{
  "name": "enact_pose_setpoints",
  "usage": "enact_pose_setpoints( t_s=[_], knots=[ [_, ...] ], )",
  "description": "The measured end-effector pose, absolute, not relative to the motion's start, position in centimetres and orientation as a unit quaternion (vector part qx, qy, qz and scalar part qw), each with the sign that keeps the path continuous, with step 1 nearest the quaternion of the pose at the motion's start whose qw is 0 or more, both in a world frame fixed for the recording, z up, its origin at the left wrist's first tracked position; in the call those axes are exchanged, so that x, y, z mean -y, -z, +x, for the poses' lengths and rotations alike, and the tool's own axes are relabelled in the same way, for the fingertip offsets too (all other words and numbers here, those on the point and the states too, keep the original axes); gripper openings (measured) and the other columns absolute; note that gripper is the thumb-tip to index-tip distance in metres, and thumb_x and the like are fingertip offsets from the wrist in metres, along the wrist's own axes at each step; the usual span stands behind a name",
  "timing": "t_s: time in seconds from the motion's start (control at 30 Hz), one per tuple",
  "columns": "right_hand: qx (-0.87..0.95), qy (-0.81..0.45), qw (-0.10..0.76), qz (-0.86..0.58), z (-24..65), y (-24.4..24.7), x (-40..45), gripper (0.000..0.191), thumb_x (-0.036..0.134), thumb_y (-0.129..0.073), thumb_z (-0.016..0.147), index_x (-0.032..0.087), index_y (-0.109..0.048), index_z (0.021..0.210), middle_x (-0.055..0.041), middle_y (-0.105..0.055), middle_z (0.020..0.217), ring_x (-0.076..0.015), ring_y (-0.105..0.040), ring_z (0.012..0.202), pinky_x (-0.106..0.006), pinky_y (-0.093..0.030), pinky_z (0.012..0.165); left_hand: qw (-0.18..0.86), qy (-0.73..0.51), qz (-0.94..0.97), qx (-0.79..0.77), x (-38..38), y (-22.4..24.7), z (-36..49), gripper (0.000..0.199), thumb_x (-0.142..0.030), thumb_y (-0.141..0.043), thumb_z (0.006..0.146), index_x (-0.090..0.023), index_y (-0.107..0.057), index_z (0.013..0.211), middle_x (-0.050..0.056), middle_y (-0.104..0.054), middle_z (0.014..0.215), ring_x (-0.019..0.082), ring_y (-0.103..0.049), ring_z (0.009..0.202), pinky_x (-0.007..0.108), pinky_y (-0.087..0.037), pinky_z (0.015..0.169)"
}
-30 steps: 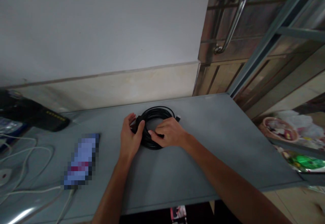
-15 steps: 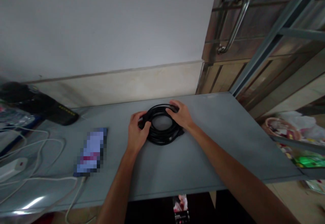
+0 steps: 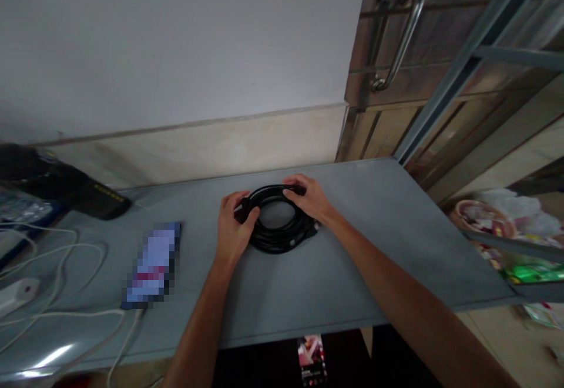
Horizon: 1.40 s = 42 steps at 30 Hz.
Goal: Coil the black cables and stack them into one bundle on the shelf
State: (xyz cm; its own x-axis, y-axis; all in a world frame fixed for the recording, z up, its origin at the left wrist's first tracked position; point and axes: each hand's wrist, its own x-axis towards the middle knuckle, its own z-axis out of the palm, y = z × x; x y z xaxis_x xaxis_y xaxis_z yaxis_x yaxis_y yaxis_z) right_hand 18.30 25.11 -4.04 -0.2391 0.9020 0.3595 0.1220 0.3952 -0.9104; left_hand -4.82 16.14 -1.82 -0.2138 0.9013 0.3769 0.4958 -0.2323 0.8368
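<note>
A coil of black cable (image 3: 275, 241) lies on the grey tabletop (image 3: 352, 200), with a connector end showing at its right side. My left hand (image 3: 235, 223) is closed round the left side of the coil, thumb on the inner edge and fingers outside. At the coil's upper right, my right hand (image 3: 308, 197) grips the loops between thumb and fingers. Left of the coil lies a phone (image 3: 153, 265), its screen pixelated, with a white cable at its lower end.
A black bottle-shaped object (image 3: 66, 185) lies at the back left. White cables and a white charger (image 3: 18, 295) are at the left. A wall runs behind the table; a metal frame post (image 3: 453, 85) rises at the back right corner.
The whole view has shifted slightly, moving the scene left. The top loops now sit closer together between my hands, and the connector end at the right shows more clearly.
</note>
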Motion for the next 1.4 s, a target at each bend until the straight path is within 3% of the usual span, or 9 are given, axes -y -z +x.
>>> enact_pose_setpoints(
  t_s=[0.27,0.6,0.73,0.87,0.97,1.03,1.2,1.3,1.4],
  knots=[
    [0.669,-0.417,0.491,-0.371,18.4,3.9,-25.2,0.020,0.040,-0.076,0.100,0.021,-0.079,0.106,-0.0050,-0.081,0.105,-0.0178,-0.076,0.097,-0.035,-0.061,0.095,0.245,-0.518,0.574,-0.584,-16.4,1.7,-4.8,0.049,-0.022,-0.072,0.081,-0.022,-0.078,0.130,0.010,-0.078,0.135,0.032,-0.074,0.126,0.051,-0.056,0.118],
    [0.723,-0.359,0.490,-0.330,18.5,3.7,-24.9,0.026,0.024,-0.070,0.100,0.024,-0.079,0.124,-0.0065,-0.078,0.132,-0.0195,-0.073,0.123,-0.040,-0.057,0.113,0.229,-0.522,0.601,-0.560,-16.3,1.6,-4.7,0.046,-0.021,-0.065,0.082,-0.024,-0.079,0.126,0.008,-0.076,0.143,0.031,-0.069,0.137,0.048,-0.054,0.120],
    [0.784,-0.245,0.495,-0.285,18.4,1.6,-23.6,0.016,0.031,-0.063,0.106,0.022,-0.076,0.104,-0.0073,-0.080,0.113,-0.0209,-0.073,0.111,-0.040,-0.056,0.107,0.215,-0.504,0.613,-0.569,-16.4,1.4,-4.8,0.045,-0.022,-0.064,0.081,-0.023,-0.080,0.123,0.009,-0.078,0.140,0.032,-0.070,0.135,0.050,-0.051,0.122],
    [0.892,-0.138,0.341,-0.263,17.3,-0.9,-20.5,0.042,0.061,-0.077,0.100,0.020,-0.070,0.091,-0.0077,-0.077,0.097,-0.0249,-0.071,0.097,-0.043,-0.053,0.099,0.225,-0.491,0.602,-0.589,-16.3,1.1,-4.7,0.044,-0.024,-0.063,0.082,-0.021,-0.081,0.121,0.008,-0.083,0.124,0.031,-0.076,0.118,0.050,-0.056,0.114],
    [0.931,-0.115,0.234,-0.254,16.0,-1.4,-18.4,0.077,0.085,-0.085,0.079,0.016,-0.074,0.112,-0.0143,-0.078,0.111,-0.0320,-0.073,0.105,-0.046,-0.054,0.099,0.232,-0.501,0.584,-0.594,-16.4,1.0,-4.6,0.042,-0.024,-0.063,0.081,-0.021,-0.081,0.119,0.007,-0.084,0.120,0.030,-0.077,0.114,0.047,-0.058,0.111],
    [0.942,-0.104,0.200,-0.250,15.4,-1.2,-17.6,0.091,0.087,-0.086,0.076,0.013,-0.072,0.127,-0.0183,-0.078,0.123,-0.0348,-0.073,0.113,-0.046,-0.055,0.100,0.232,-0.511,0.571,-0.599,-16.5,1.1,-4.6,0.041,-0.024,-0.063,0.080,-0.021,-0.082,0.117,0.006,-0.084,0.118,0.030,-0.078,0.112,0.046,-0.059,0.109],
    [0.955,-0.072,0.124,-0.260,14.8,-0.5,-17.3,0.049,0.058,-0.080,0.099,0.013,-0.075,0.119,-0.0146,-0.081,0.108,-0.0295,-0.077,0.095,-0.041,-0.057,0.087,0.219,-0.527,0.565,-0.596,-16.8,1.6,-4.9,0.037,-0.024,-0.067,0.081,-0.022,-0.081,0.115,0.007,-0.083,0.119,0.029,-0.077,0.115,0.046,-0.059,0.111],
    [0.956,-0.049,0.143,-0.253,14.4,0.0,-17.3,0.036,0.047,-0.076,0.106,0.016,-0.074,0.124,-0.0134,-0.081,0.112,-0.0261,-0.077,0.090,-0.038,-0.056,0.080,0.214,-0.544,0.552,-0.594,-16.9,1.5,-5.1,0.040,-0.033,-0.077,0.083,-0.022,-0.079,0.122,0.010,-0.078,0.134,0.031,-0.074,0.126,0.048,-0.057,0.116],
    [0.950,-0.024,0.180,-0.254,14.0,0.7,-17.5,0.029,0.044,-0.078,0.105,0.021,-0.075,0.123,-0.0101,-0.081,0.113,-0.0233,-0.076,0.087,-0.035,-0.053,0.074,0.226,-0.546,0.525,-0.613,-16.8,1.3,-5.2,0.053,-0.037,-0.085,0.080,-0.021,-0.077,0.130,0.011,-0.078,0.134,0.030,-0.077,0.116,0.048,-0.060,0.110]
  ],
)
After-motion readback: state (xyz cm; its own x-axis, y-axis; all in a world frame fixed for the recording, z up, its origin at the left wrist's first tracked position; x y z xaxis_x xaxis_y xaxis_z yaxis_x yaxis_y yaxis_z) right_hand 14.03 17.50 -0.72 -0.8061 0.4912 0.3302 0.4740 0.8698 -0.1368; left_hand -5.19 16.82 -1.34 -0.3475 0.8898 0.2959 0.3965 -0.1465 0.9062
